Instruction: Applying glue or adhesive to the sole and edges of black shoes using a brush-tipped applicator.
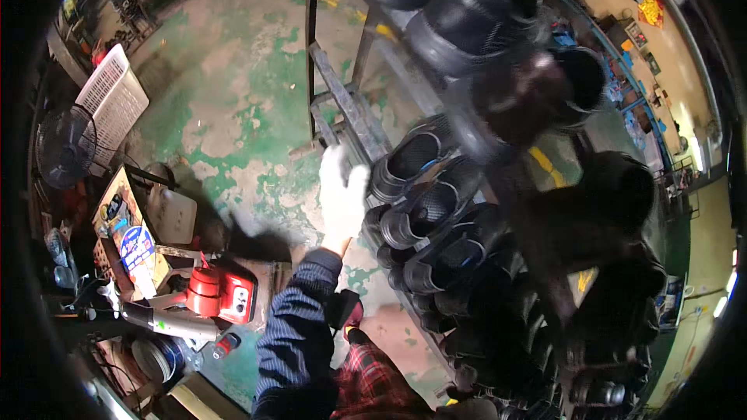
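Note:
My left hand (343,194), in a white glove and a dark pinstriped sleeve, reaches forward near the middle of the view. Its fingers look stretched out and somewhat blurred, and I see nothing held in them. Just beyond the fingertips is a bare metal bar (354,113) of a shoe rack. To the right of the hand, black shoes (420,210) stand in a row on a lower tier. Larger in view, more dark shoes (475,23) sit on the upper tier. My right hand is not in view.
At left stand a red machine (226,294), a small table (132,241) with tools, a black fan (66,144) and a white plastic crate (117,101). The rack's dark upright (313,23) rises ahead. A long workbench (646,101) runs along the far right.

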A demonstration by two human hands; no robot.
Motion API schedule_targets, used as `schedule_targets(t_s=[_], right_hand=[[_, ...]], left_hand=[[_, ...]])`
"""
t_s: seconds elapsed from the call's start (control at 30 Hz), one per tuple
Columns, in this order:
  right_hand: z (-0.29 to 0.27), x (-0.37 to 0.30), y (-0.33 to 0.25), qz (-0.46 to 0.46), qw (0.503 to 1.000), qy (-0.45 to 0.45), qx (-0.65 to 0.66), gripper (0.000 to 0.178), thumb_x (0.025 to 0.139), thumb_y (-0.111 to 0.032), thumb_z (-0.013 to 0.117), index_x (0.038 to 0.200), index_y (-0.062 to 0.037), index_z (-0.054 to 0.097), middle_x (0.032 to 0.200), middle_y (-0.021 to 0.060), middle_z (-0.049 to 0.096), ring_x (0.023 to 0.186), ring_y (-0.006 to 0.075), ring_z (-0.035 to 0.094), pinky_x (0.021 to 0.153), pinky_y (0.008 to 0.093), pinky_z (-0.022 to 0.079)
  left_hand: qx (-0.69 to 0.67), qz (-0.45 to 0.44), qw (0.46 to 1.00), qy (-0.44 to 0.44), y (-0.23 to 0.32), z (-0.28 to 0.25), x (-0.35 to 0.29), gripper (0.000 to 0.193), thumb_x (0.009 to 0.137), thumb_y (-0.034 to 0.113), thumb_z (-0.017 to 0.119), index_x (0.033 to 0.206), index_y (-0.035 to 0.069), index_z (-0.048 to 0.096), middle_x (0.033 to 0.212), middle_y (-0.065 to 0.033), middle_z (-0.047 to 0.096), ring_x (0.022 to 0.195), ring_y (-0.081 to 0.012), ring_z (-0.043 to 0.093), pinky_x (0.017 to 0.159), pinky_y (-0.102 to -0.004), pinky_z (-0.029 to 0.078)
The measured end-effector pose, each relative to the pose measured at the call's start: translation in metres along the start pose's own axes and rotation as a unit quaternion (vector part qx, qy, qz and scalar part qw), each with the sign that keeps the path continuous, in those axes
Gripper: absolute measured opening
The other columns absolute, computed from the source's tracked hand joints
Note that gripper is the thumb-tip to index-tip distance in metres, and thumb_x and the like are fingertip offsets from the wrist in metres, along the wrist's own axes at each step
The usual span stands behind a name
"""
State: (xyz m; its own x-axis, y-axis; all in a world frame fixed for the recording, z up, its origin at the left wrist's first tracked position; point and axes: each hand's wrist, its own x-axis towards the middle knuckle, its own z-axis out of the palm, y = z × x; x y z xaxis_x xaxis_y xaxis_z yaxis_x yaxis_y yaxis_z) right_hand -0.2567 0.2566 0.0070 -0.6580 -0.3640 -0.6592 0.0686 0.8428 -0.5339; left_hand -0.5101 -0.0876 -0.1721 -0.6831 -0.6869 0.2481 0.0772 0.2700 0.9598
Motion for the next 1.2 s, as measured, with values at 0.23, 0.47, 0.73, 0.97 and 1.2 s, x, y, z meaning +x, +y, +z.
schedule_targets(t_s=[0.23,0.47,0.73,0.97,1.2], right_hand=[[0.011,0.053,0.022,0.075,0.997,-0.03,0.001,0.03,0.088,-0.036,0.07,0.098,-0.009,0.076,0.085,0.0136,0.073,0.079,0.0357,0.07,0.071,0.0442,0.055],[0.037,0.085,0.057,0.122,0.991,-0.052,0.001,0.032,0.089,-0.039,0.066,0.097,-0.0093,0.075,0.083,0.0137,0.072,0.077,0.0351,0.07,0.07,0.0433,0.055],[0.051,0.048,0.066,0.139,0.987,-0.077,0.003,0.035,0.091,-0.042,0.063,0.097,-0.0098,0.075,0.081,0.0137,0.071,0.076,0.0344,0.07,0.07,0.0422,0.054],[0.075,-0.005,0.058,0.137,0.987,-0.079,0.006,0.032,0.089,-0.036,0.063,0.094,-0.0059,0.074,0.074,0.0143,0.069,0.071,0.0301,0.07,0.068,0.0413,0.053],[0.124,-0.011,0.027,-0.112,0.976,0.126,0.14,0.018,0.095,-0.008,0.062,0.111,-0.0014,0.067,0.094,0.0063,0.07,0.082,0.013,0.064,0.077,0.0299,0.054]], left_hand=[[0.106,-0.392,0.912,-0.056,-0.187,0.04,-0.01,0.092,0.086,0.06,0.068,0.148,-0.005,0.044,0.154,-0.0299,0.041,0.142,-0.0427,0.042,0.117,-0.0466,0.033],[-0.19,-0.482,0.855,-0.008,-0.271,0.095,-0.029,0.099,0.084,0.033,0.066,0.159,-0.005,0.014,0.156,-0.0273,0.038,0.142,-0.0377,0.041,0.115,-0.0402,0.034],[-0.425,-0.475,0.757,0.143,-0.269,-0.013,-0.177,0.038,0.083,0.015,0.061,0.119,0.005,0.061,0.116,-0.0113,0.065,0.101,-0.0283,0.063,0.091,-0.0461,0.054],[-0.056,-0.443,0.895,0.019,-0.11,-0.272,-0.372,0.061,0.078,0.012,0.063,0.138,0.008,0.054,0.136,-0.0101,0.061,0.123,-0.0299,0.059,0.104,-0.0495,0.049],[-0.332,-0.518,0.784,0.084,0.118,-0.42,-0.445,0.097,0.068,0.01,0.067,0.158,0.012,0.03,0.148,-0.0104,0.05,0.134,-0.0286,0.052,0.111,-0.0465,0.045]])
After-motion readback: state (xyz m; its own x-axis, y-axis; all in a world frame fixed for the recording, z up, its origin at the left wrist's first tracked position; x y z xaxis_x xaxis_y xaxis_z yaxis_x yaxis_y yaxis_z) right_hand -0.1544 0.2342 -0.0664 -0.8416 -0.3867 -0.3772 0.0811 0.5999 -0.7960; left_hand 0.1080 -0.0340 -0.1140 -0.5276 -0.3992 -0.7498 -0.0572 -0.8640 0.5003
